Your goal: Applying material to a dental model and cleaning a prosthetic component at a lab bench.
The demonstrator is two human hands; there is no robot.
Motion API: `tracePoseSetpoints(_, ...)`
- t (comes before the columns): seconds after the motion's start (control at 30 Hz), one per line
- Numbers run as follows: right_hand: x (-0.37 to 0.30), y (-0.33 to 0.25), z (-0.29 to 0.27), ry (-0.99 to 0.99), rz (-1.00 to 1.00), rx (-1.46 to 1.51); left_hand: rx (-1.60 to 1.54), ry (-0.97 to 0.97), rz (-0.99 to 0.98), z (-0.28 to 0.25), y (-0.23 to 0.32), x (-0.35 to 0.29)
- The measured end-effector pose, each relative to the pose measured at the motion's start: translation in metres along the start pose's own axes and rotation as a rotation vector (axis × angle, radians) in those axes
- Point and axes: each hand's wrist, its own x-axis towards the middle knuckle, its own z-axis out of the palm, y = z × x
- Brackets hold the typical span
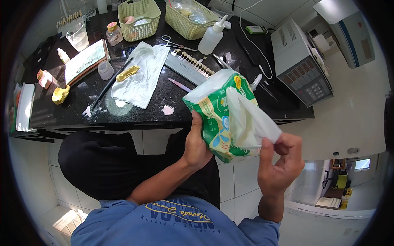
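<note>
My left hand (196, 143) is wrapped round the lower left side of a green and white soft pack of tissues (211, 133), held up in front of the counter's edge. A white tissue (256, 123) sticks partly out of the pack's opening. My right hand (283, 162) pinches the free corner of that tissue between thumb and fingers. Behind the pack, on the counter, lie a tooth shade guide (186, 70) and a pink-purple pen-like tool (179, 85). To the left, a yellow moulded piece (128, 73) rests on a spread white tissue (141, 92).
On the black counter (135, 117) stand a white squeeze bottle (212, 37), two green baskets (139, 18), a glass (78, 37), small jars (106, 70) and forceps-like scissors (178, 43). A yellow lump (60, 94) and pink dab (168, 110) lie nearer. A grey machine (301, 61) stands right.
</note>
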Motion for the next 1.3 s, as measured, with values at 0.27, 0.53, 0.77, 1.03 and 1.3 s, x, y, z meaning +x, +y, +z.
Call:
tracePoseSetpoints(0.27,0.015,0.02,0.003,-0.209,0.216,0.365,0.152,-0.177,0.147,0.009,-0.004,0.002)
tracePoseSetpoints(0.53,0.025,0.024,-0.003,0.241,0.317,0.532,0.477,0.192,0.088,0.033,-0.012,0.02)
tracePoseSetpoints(0.77,0.031,0.045,-0.01,0.146,0.341,0.525,0.695,0.159,0.207,0.034,-0.013,0.03)
tracePoseSetpoints(1.03,0.044,0.06,-0.01,0.103,0.164,0.191,0.677,0.156,0.133,0.053,-0.016,0.053)
tracePoseSetpoints(1.3,0.045,0.064,-0.012,0.311,0.079,-0.097,0.953,0.199,0.426,0.065,-0.036,0.105)
